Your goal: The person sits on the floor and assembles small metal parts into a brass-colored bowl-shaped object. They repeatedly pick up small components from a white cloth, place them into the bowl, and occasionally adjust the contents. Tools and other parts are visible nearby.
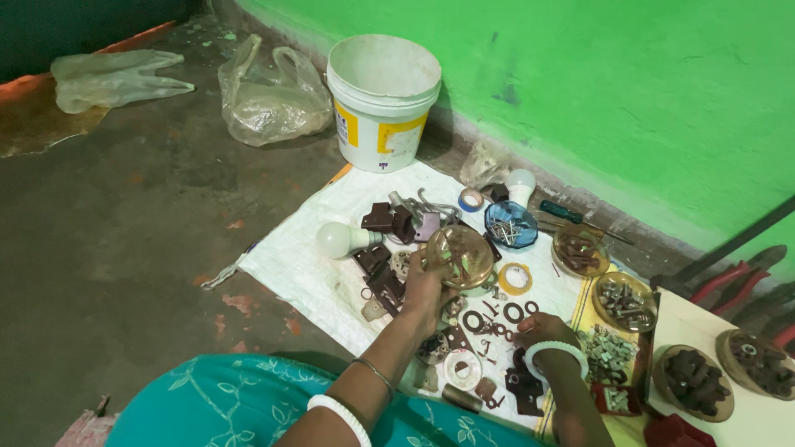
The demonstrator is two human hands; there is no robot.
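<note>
My left hand (426, 285) is raised over a white sack cloth (298, 261) and grips a round, clear amber plastic bowl (460, 255), tilted so its inside faces me. My right hand (542, 329) rests low on the cloth among dark rings and washers (497, 319); its fingers curl down onto the small parts, and whether it holds one I cannot tell. A white bangle circles each wrist. Brown plastic fittings (383, 273) lie just left of the left hand.
A white bucket (383, 99) stands by the green wall. Two bulbs (341, 239), tape rolls (515, 278), a blue dish of screws (510, 224), bowls of nuts and bolts (625, 300), a screwdriver (571, 215) and red pliers (733, 285) surround the cloth. Plastic bags (269, 95) lie on the floor.
</note>
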